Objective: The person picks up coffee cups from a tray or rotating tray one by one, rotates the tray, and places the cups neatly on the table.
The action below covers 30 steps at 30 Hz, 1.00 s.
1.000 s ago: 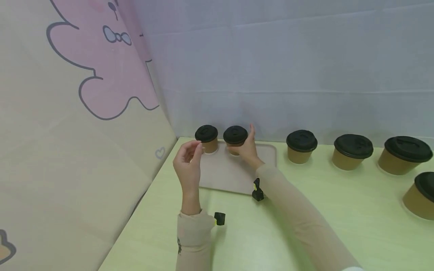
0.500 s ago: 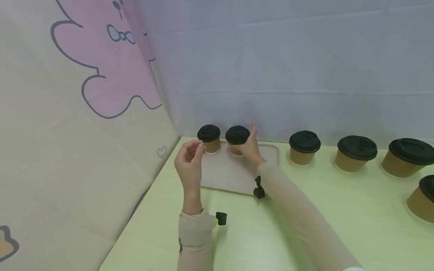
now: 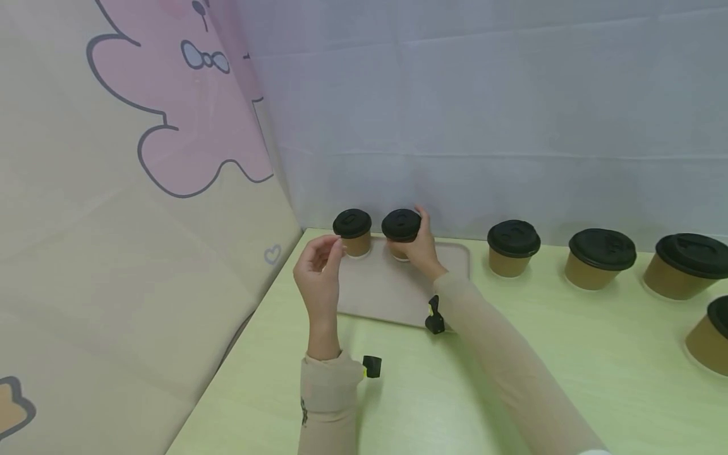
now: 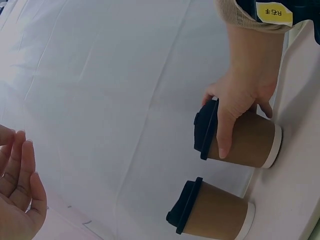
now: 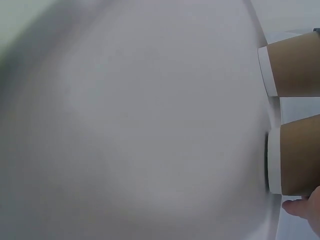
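Observation:
In the head view, my right hand grips a brown paper coffee cup with a black lid, upright at the back of a pale pink tray. The left wrist view shows the thumb across the sleeve of this cup, just below the lid, with the other fingers mostly behind it. A matching coffee cup stands on the tray to its left, a small gap between them. My left hand hovers in front of that second cup, fingers loosely bent and holding nothing.
To the right of the tray, a row of lidded coffee cups stands on the light green table, the nearest being this cup. One more cup sits closer at the right edge. A pale cloth wall rises behind.
The right hand's raised fingers have drawn in against the held cup's side. Both cups on the tray keep their places, and the left hand stays still. The head view has shifted slightly.

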### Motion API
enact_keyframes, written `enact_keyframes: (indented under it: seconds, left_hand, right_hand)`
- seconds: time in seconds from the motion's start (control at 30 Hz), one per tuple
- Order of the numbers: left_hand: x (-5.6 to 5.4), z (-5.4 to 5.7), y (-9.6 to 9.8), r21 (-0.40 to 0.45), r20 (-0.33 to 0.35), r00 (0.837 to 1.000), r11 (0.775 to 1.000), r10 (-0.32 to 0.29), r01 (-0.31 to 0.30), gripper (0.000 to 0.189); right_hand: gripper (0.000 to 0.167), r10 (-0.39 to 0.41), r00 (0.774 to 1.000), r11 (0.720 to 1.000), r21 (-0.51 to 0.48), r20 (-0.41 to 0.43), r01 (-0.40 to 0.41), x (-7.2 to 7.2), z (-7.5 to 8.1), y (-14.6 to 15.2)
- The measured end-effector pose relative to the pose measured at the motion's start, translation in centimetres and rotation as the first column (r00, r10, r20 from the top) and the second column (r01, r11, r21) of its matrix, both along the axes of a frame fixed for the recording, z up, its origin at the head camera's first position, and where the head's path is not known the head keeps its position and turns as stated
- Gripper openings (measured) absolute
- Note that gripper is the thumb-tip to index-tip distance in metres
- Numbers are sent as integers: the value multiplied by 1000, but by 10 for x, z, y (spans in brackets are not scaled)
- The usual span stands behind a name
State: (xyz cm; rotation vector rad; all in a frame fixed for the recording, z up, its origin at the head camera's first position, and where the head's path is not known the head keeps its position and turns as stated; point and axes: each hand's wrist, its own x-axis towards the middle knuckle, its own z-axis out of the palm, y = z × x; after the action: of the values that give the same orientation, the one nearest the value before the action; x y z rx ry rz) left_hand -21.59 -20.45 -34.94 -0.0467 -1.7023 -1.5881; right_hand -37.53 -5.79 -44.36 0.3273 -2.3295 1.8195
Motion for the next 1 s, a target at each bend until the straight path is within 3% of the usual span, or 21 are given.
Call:
enact_keyframes:
  seconds: [0.57, 1.0]
  left_hand:
    - [1, 1, 3, 10, -12, 1000, 1000, -1, 1, 18]
    - [2, 1, 1, -10, -6, 1000, 1000, -1, 1, 19]
  right_hand:
    - [88, -29, 999, 1000, 12, -29, 29, -5, -1, 6]
    - [85, 4, 998, 1000, 23, -58, -2, -1, 6, 7]
